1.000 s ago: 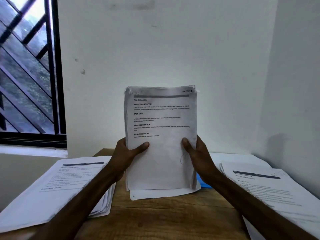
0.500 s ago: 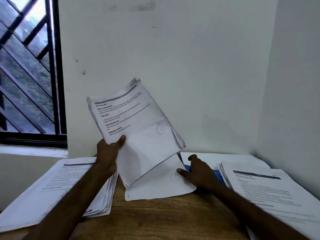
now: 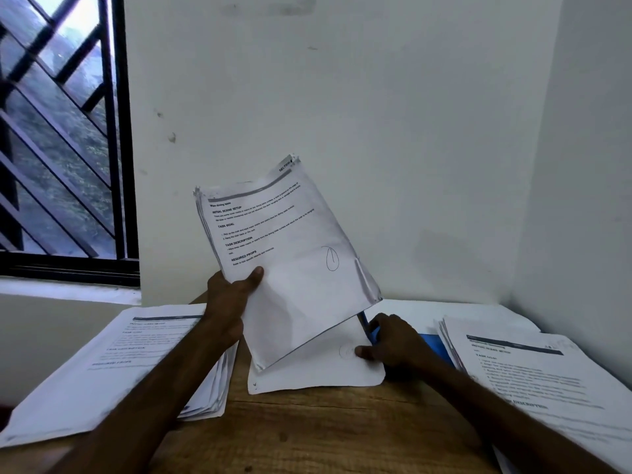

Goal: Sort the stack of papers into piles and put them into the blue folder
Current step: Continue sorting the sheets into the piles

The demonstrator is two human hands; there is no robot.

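Observation:
My left hand [image 3: 228, 304] grips a thick stack of printed papers [image 3: 290, 254] by its left edge, thumb on the front page, tilted and raised above the wooden table. My right hand [image 3: 390, 342] rests lower on the blue folder [image 3: 431, 344], fingers curled round its raised blue edge, thumb on a white sheet [image 3: 318, 372] lying under the stack. Most of the folder is hidden by papers.
One pile of printed papers [image 3: 119, 364] lies at the table's left, another pile [image 3: 533, 374] at the right by the side wall. The wooden table [image 3: 325, 436] meets the white back wall. A barred window [image 3: 61, 138] is at the left.
My right hand let go of the stack and dropped to the folder. My left hand alone now holds the stack, tilted to the left, where earlier both hands held it upright.

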